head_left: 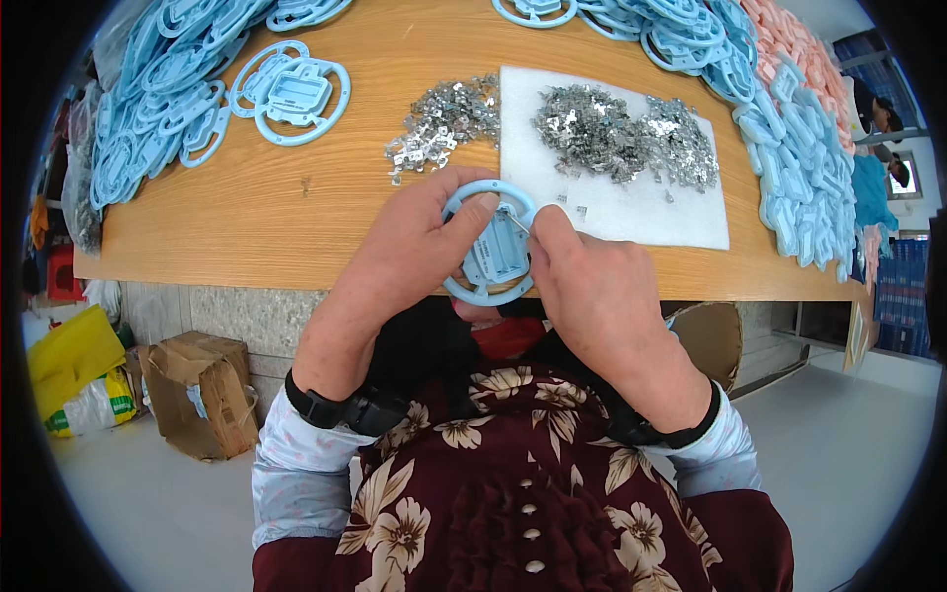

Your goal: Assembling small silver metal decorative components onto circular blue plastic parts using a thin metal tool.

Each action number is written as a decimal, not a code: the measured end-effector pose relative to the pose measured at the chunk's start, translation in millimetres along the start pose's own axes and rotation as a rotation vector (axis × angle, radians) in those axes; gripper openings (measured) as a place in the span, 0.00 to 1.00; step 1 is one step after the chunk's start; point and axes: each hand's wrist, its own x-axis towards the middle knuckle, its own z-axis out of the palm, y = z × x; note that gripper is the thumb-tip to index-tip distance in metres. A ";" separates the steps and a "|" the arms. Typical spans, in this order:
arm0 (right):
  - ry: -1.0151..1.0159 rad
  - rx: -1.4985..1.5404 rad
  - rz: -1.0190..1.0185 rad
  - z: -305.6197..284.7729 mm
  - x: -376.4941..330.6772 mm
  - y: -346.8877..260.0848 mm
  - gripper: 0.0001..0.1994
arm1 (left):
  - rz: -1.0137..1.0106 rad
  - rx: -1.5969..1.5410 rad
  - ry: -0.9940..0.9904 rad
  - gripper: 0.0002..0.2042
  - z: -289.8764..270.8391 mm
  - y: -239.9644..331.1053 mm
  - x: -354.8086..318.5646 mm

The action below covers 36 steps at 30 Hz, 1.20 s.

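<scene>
My left hand (419,232) grips a light-blue plastic toy steering wheel (490,259) by its upper left rim, thumb over the front. The wheel is held at the table's front edge, its recessed middle facing up. My right hand (592,281) is closed at the wheel's right side. A thin metal piece (519,223) sticks out from its pinched fingertips and reaches into the wheel's upper part; its exact kind is hard to tell. Beyond the hands lie a pile of small metal plates (444,123) and heaps of small metal clips (612,138).
The clips lie on a white foam sheet (691,222) on the wooden table (217,237). More blue wheels (168,109) are heaped at the far left and far right. Small blue casings (799,178) and pink parts (804,69) line the right edge. A cardboard box (202,395) stands on the floor.
</scene>
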 end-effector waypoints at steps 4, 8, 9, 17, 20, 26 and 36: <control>-0.049 -0.026 0.007 -7.2 2.9 -0.2 0.26 | -0.038 -0.054 0.008 0.18 -0.1 3.5 -0.3; -0.055 -0.035 0.015 -8.7 6.7 2.5 0.25 | -0.035 0.052 0.036 0.19 1.2 8.2 3.6; -0.071 -0.046 0.029 -10.7 9.0 2.8 0.24 | -0.016 0.060 0.037 0.19 0.6 7.0 5.9; -0.047 0.087 0.101 -12.8 0.7 25.3 0.08 | 0.017 0.167 0.147 0.19 5.2 4.1 6.6; 0.039 0.199 0.123 -8.6 -2.8 30.9 0.06 | 0.021 0.243 0.151 0.19 4.9 7.6 6.9; 0.150 0.360 0.098 -0.5 -1.9 32.8 0.06 | -0.058 0.114 0.123 0.18 2.0 9.6 7.5; 0.166 0.453 0.103 4.7 3.7 34.5 0.08 | 0.038 0.183 0.136 0.18 5.1 5.3 7.1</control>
